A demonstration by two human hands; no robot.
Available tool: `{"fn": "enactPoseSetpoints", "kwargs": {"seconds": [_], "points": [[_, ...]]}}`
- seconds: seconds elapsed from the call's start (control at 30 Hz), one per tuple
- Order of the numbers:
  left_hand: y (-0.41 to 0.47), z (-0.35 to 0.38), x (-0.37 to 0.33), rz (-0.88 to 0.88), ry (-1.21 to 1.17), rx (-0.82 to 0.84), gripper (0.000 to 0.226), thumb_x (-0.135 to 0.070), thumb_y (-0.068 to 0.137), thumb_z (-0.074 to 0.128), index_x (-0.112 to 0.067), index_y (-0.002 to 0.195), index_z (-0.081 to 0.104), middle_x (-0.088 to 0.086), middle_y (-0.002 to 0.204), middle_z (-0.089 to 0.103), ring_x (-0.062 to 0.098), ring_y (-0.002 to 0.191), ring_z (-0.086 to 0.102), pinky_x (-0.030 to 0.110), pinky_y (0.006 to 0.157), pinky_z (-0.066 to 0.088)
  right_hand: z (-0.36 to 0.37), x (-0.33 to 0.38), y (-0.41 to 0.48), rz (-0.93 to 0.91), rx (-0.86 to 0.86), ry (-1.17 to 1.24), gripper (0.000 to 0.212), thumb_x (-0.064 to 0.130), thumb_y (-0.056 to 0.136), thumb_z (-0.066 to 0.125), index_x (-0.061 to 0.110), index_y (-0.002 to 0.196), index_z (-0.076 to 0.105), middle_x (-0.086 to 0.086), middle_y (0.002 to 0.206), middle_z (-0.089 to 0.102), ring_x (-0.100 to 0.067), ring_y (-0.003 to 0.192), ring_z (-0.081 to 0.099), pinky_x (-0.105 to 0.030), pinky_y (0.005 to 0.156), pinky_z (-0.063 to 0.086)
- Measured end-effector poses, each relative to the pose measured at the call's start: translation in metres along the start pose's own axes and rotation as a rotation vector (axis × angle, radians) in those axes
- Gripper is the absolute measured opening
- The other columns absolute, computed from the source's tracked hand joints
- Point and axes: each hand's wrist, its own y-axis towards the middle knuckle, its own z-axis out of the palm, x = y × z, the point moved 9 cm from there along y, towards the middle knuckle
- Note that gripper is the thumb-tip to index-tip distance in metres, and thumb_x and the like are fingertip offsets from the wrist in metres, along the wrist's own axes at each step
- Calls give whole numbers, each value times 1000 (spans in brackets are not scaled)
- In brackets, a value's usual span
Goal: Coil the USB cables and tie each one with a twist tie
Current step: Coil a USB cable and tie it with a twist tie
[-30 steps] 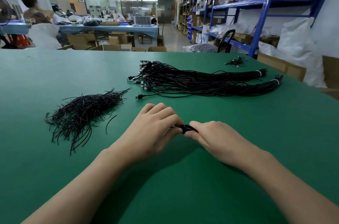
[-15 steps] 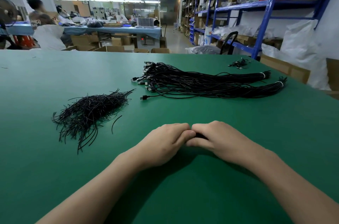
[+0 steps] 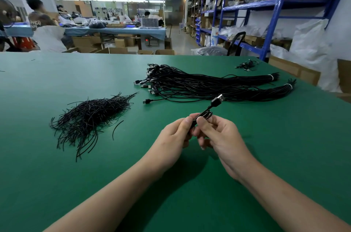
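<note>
Left hand (image 3: 175,136) and right hand (image 3: 218,134) pinch a coiled USB cable (image 3: 204,114) above the green table (image 3: 284,136).

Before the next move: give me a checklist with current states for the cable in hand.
1. Coiled cable pinched between left hand and right hand: ok.
2. Coil tied off: cannot tell, the fingers hide it.
3. USB plug sticking clear above the coil: ok.
4. Twist tie pile on the table, left of the hands: ok.
5. Uncoiled cable bundles lying beyond the hands: ok.
</note>
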Motion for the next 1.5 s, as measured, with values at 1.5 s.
{"fn": "enactPoseSetpoints", "kwargs": {"seconds": [1.5], "points": [[-5,-177,-3,-495,1533,-353,15,-9,91,56,-7,106,52,12,107,63,32,86,55,36,70,40,-11,-24,1,140,27,-242,24,35,96,64,14,87,71,9,57,51,-5,52,44,-14,52,38]]}}
